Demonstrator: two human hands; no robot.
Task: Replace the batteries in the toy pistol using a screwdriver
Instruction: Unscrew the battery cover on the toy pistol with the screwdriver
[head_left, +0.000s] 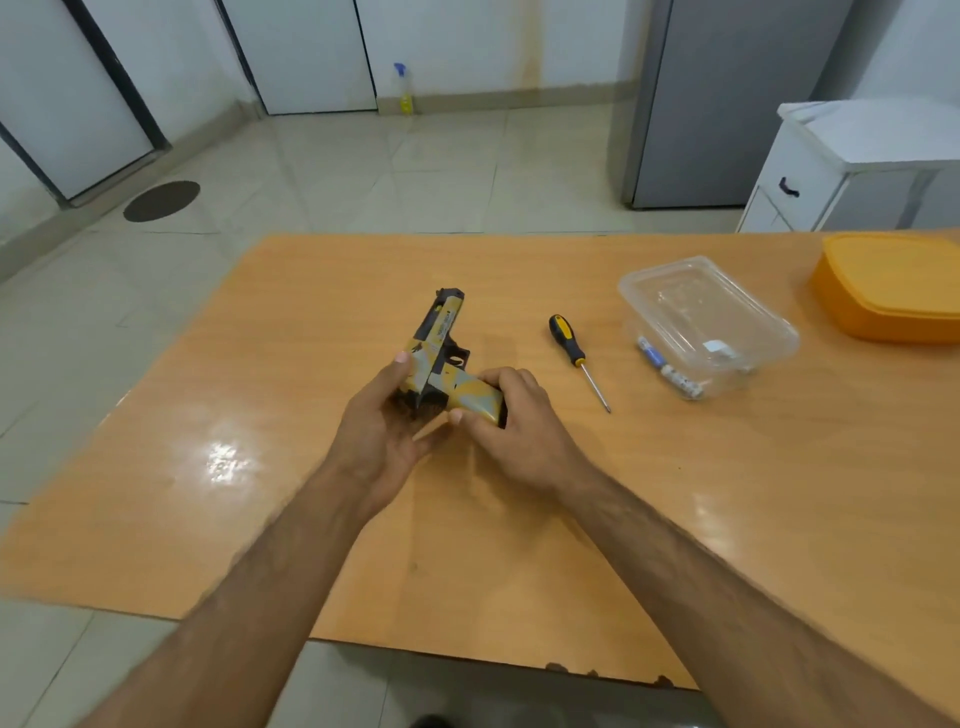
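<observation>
The toy pistol (441, 353), yellow, grey and black, is held just above the middle of the wooden table (260, 415) with its barrel pointing away from me. My left hand (387, 415) cups the rear of its slide from the left. My right hand (514, 421) wraps the grip, which points right. A screwdriver (574, 353) with a black and yellow handle lies on the table to the right of the pistol, tip toward me. Batteries (665, 366) lie inside a clear plastic box (706, 325) further right.
An orange lidded container (893, 286) sits at the table's far right. Beyond the table are a tiled floor, a grey cabinet (727, 104), a white drawer unit (831, 166) and a spray bottle (404, 91) by the wall.
</observation>
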